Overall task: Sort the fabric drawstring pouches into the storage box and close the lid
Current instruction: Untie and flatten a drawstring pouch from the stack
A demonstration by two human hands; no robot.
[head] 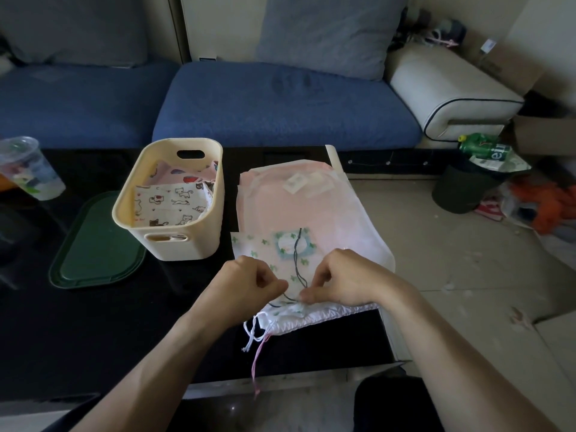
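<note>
Head view, clover pouch [268, 254] under both hands' fingers [307, 296]

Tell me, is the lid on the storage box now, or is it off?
Off. The storage box stands open, with folded pouches visible inside, and the green lid lies flat on the table to its left.

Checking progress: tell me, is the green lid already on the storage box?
No, the green lid lies flat on the table left of the open storage box.

A home living room: a blue sofa [280, 101] with grey cushions [330, 32] faces a black tabletop [93, 322], while an overflowing waste bin [464, 188] and cardboard boxes [545, 135] crowd the tiled floor [452, 260].
</note>
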